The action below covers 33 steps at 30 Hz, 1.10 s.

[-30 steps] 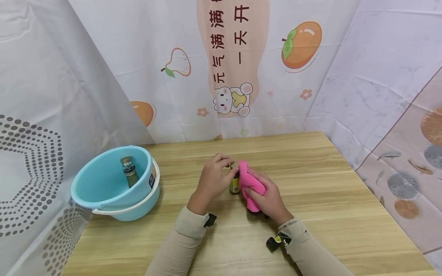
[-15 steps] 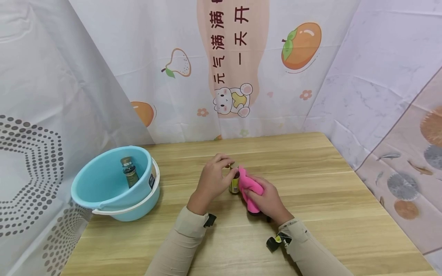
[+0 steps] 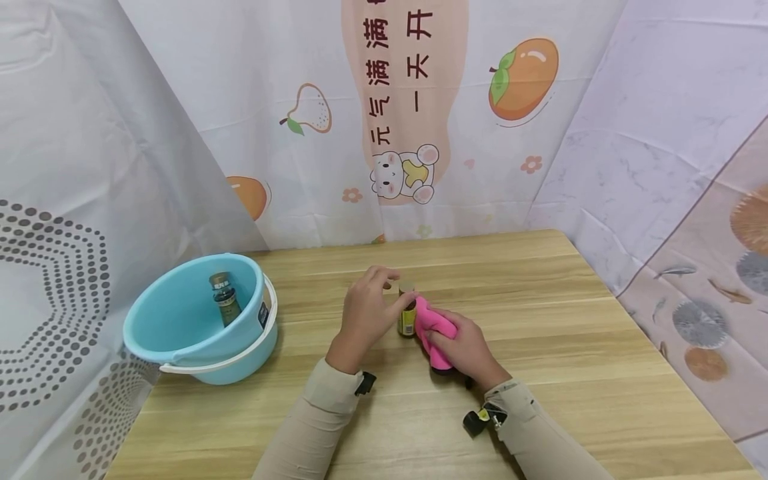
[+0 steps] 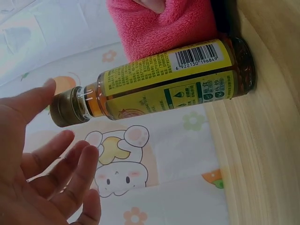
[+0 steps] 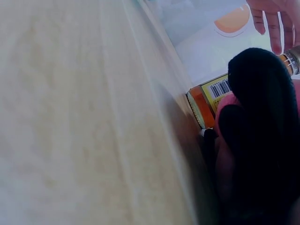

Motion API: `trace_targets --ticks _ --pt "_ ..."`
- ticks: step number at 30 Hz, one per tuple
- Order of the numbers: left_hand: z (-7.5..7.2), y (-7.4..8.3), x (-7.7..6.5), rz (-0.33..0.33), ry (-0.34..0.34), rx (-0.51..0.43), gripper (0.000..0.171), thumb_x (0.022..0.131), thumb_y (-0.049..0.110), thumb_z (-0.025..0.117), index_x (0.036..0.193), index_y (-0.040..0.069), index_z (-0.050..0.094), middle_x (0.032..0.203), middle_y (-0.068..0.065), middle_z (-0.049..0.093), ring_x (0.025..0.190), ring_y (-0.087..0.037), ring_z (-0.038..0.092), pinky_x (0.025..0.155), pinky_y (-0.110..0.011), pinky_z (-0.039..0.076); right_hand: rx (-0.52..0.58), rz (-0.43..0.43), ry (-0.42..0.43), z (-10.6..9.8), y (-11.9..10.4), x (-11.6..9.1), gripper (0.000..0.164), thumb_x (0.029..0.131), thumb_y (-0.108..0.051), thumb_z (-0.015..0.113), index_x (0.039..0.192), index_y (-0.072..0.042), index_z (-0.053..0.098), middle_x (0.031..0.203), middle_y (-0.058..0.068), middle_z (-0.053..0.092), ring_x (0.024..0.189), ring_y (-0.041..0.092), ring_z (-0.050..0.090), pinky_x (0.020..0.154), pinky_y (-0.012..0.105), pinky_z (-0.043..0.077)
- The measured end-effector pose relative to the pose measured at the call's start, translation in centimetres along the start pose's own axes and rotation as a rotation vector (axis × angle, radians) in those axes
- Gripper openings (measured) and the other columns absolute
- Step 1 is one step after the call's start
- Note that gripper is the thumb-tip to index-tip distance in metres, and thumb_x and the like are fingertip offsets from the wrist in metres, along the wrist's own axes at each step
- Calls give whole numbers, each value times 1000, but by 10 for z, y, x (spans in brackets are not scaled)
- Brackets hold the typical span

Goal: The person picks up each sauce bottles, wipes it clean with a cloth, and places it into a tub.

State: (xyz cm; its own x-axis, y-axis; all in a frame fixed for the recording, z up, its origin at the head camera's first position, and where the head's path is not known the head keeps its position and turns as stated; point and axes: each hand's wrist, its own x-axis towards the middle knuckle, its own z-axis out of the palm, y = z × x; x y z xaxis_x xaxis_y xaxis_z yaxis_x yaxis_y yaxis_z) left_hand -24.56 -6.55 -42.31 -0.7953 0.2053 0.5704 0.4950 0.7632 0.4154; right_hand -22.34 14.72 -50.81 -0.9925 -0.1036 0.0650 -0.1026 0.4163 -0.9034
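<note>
A small glass bottle (image 3: 408, 323) with a yellow label and amber contents stands upright on the wooden table. My left hand (image 3: 366, 317) is at its top, fingers spread apart; in the left wrist view the thumb lies against the bronze cap (image 4: 68, 108) while the other fingers are clear of it. My right hand (image 3: 467, 348) grips a fuzzy pink cloth (image 3: 437, 325), bunched against the bottle's right side. Something black (image 3: 443, 371) pokes out below the cloth, mostly hidden. A dark rounded shape (image 5: 262, 108) covers much of the right wrist view, overlapping the bottle.
At the table's left stands a light blue bucket (image 3: 162, 327) with a white handle (image 3: 216, 368), and another capped bottle (image 3: 225, 300) leans inside it. Printed curtains (image 3: 300, 200) hang behind the table (image 3: 570, 373) and along both sides.
My left fingers have spread away from the bottle's cap, leaving the thumb against it. My right hand has drawn the pink cloth slightly lower along the bottle.
</note>
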Motion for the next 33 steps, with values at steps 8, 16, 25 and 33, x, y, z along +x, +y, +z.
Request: trace_targets --ticks 8,16,25,33 --pt "0 0 0 3 0 -41 30 89 38 83 100 11 76 106 -1 72 91 -21 73 81 -43 54 20 -31 35 2 2 -1 49 88 -21 81 135 -24 70 121 5 72 89 18 66 74 32 57" --pt "0 0 1 63 -15 -82 26 91 29 81 104 7 78 108 -4 72 92 -24 72 84 -42 58 101 -178 90 0 1 -1 53 89 -17 82 137 -32 67 131 -2 68 99 20 66 79 31 59" --pt "0 -2 2 109 -60 -112 25 96 25 76 109 4 77 111 -5 71 93 -19 70 73 -31 57 139 -310 90 0 1 0 57 90 -6 80 144 -13 63 141 11 63 108 18 65 82 28 60" --pt "-1 -1 2 99 -81 -118 28 97 25 75 113 2 77 116 -6 71 96 -21 70 76 -33 58 87 -182 59 0 3 1 50 90 -18 82 137 -25 68 133 1 68 102 18 67 82 29 58"
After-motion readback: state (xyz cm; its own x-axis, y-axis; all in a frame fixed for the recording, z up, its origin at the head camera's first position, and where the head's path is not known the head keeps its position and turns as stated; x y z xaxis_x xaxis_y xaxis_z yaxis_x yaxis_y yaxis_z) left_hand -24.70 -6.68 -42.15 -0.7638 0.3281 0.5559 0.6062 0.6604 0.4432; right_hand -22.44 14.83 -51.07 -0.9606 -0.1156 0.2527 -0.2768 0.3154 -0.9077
